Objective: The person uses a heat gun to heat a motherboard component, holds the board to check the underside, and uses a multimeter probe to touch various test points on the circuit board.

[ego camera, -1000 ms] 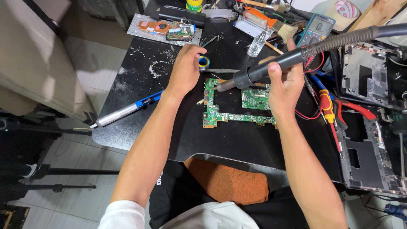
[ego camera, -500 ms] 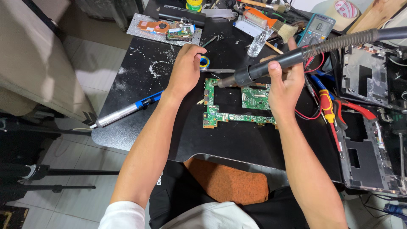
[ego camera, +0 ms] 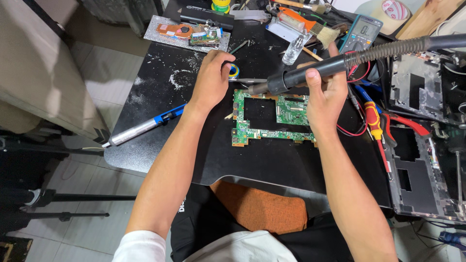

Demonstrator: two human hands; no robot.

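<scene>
while the green circuit board (ego camera: 264, 121) lies flat on the black counter (ego camera: 160, 97), the right hand (ego camera: 326, 94) is closed around the black hot-air wand (ego camera: 310, 75), nozzle angled down at the board's upper left corner. the left hand (ego camera: 212, 80) pinches thin metal tweezers (ego camera: 248, 80) pointing at that same corner, likely to steady a part. a blue-handled desoldering pump (ego camera: 143, 126) lies apart, left of the board.
</scene>
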